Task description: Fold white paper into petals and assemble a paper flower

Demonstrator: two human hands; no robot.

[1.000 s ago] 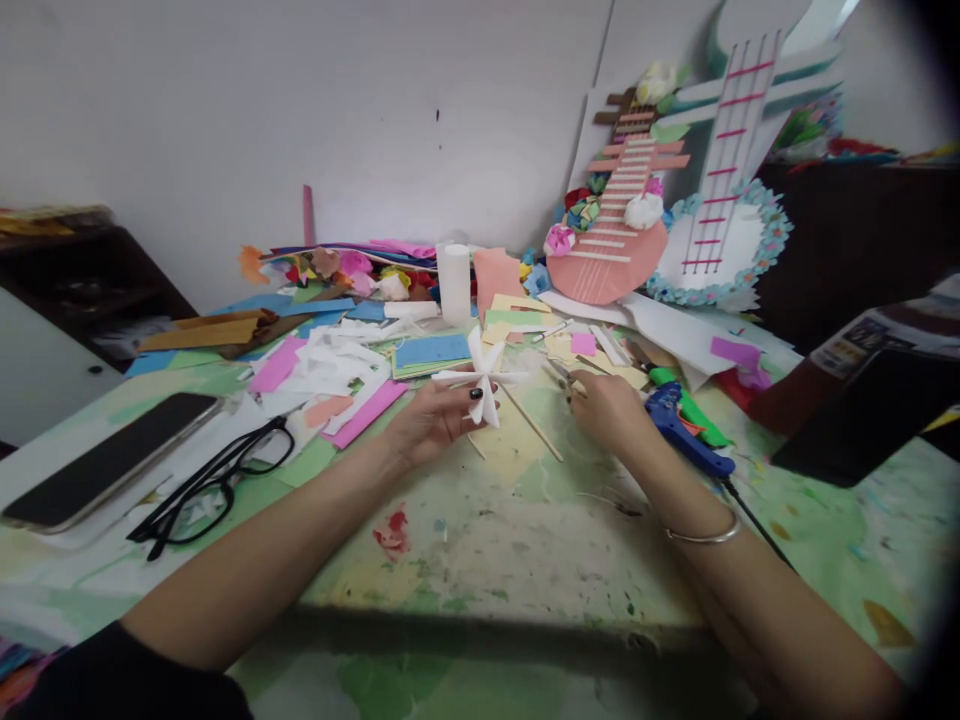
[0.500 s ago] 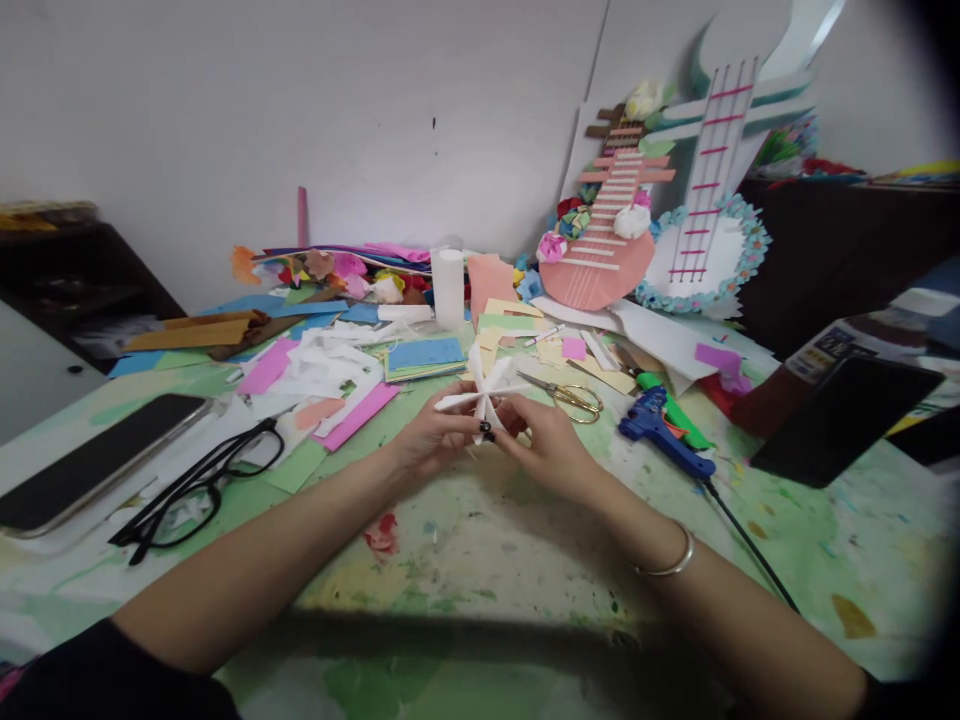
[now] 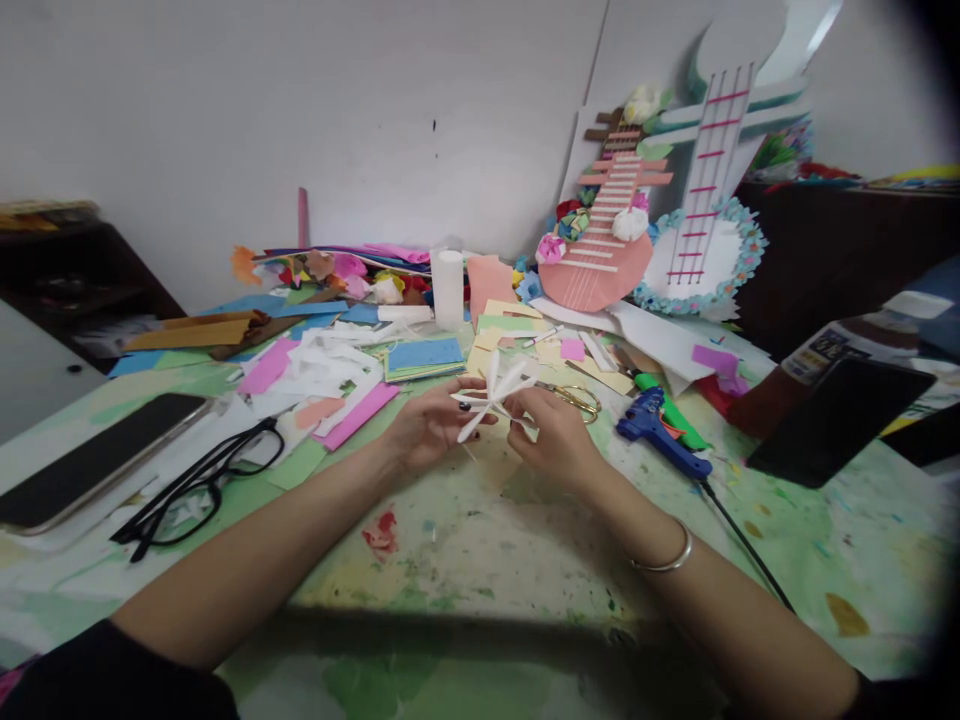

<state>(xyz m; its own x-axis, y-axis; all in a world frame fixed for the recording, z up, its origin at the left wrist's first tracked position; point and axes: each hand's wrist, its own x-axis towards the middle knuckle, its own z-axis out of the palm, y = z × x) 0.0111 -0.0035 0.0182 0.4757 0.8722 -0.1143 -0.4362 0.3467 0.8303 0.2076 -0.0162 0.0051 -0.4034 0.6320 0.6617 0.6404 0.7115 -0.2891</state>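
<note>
A white paper flower (image 3: 493, 400) with several narrow petals is held up over the middle of the table, between both hands. My left hand (image 3: 437, 425) grips it from the left, fingers curled around its near and far sides. On the other side, my right hand (image 3: 551, 435) pinches a petal between thumb and fingers; the fingertips are partly hidden. Just behind my right hand lie gold-handled scissors (image 3: 579, 402), their blades mostly covered by the flower and hand. A blue glue gun (image 3: 664, 435) rests to the right.
Black glasses (image 3: 202, 490) and a phone (image 3: 97, 460) lie on the left. White paper scraps (image 3: 330, 370) and a blue paper stack (image 3: 426, 354) sit behind the hands. A white cylinder (image 3: 449, 290) stands at the back. Paper instruments (image 3: 600, 255) lean on the wall; a dark tablet-like slab (image 3: 840, 425) stands right.
The flower has turned and tilted in my hands, its petals now fanning toward the upper right. My right hand has shifted its fingers onto a petal at the right side.
</note>
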